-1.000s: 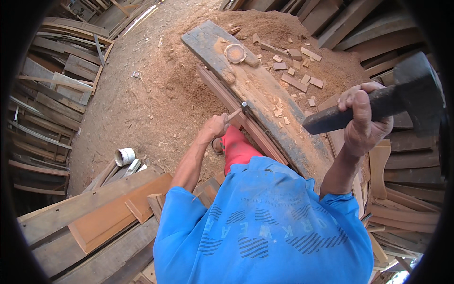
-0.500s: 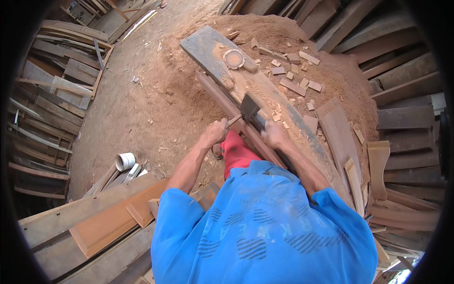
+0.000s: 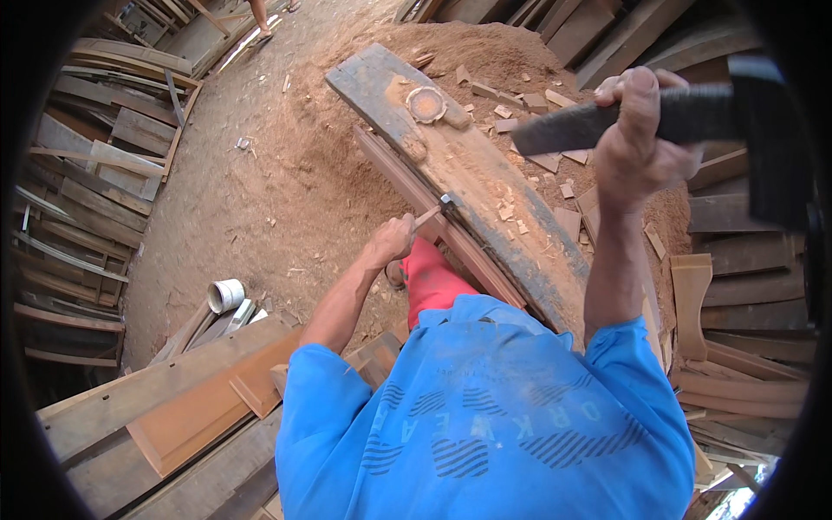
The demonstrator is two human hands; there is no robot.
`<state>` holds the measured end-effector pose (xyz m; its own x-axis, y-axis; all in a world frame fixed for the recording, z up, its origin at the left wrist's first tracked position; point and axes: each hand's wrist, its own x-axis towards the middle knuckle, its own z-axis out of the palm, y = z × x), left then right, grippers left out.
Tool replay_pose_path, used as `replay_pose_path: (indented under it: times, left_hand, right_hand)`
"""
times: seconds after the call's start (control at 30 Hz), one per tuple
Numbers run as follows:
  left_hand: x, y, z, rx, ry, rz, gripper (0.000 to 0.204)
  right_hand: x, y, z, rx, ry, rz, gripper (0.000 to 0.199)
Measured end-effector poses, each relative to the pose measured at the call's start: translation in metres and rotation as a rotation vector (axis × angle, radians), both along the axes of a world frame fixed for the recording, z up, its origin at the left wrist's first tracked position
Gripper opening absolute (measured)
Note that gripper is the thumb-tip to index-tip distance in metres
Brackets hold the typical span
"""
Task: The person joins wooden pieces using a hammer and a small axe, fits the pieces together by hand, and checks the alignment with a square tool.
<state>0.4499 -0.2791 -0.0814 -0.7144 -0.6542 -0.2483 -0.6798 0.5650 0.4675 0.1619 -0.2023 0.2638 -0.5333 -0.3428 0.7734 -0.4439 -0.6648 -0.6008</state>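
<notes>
My left hand is closed round a slim chisel with a pale shaft and a shiny end. The chisel slants across a long reddish-brown wooden beam; its contact with the wood is too small to make out. Along the beam's right side runs a thick, worn bench plank, dusted with sawdust. Raised high at the right, my right hand grips the dark handle of a mallet. The mallet's black head is blurred and partly lost in the dark rim. My red-clad leg is beside the beam.
A round wooden disc lies on the plank. Sawdust and small offcuts cover the ground beyond it. Stacked boards line the right, more the left. A white bucket stands lower left. Another person's leg shows far off.
My right hand has swung the mallet up and right, away from the chisel's end. My left hand stays on the chisel. Another person's leg has come into view at the top.
</notes>
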Motion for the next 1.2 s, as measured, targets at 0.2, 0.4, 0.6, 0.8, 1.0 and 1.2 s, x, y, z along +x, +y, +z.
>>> replay_pose_path:
  times: [0.2, 0.4, 0.6, 0.8, 1.0, 1.2]
  left_hand:
    - [-0.005, 0.000, 0.001, 0.025, -0.084, -0.012, 0.018]
    - [-0.004, 0.002, -0.001, 0.026, -0.104, 0.009, 0.023]
    - [0.001, -0.025, 0.006, 0.384, -0.020, 0.094, 0.025]
    - [0.015, -0.019, -0.022, 0.529, 0.173, 0.183, 0.026]
    - [0.016, -0.022, -0.024, 0.749, 0.210, 0.247, 0.025]
    - [-0.010, 0.024, 0.067, 0.185, 0.134, 0.352, 0.021]
  right_hand:
    - [0.040, 0.041, -0.265, 1.656, 0.620, 0.165, 0.030]
    - [0.028, 0.028, -0.196, 1.482, 0.178, 0.376, 0.026]
    - [-0.018, 0.057, -0.177, 1.204, -0.399, 0.621, 0.019]
    - [-0.065, 0.101, -0.244, 1.457, -0.641, 0.659, 0.019]
    - [-0.073, 0.144, -0.283, 1.886, 0.296, 0.351, 0.041]
    - [-0.036, 0.116, -0.204, 2.068, 0.686, 0.201, 0.060]
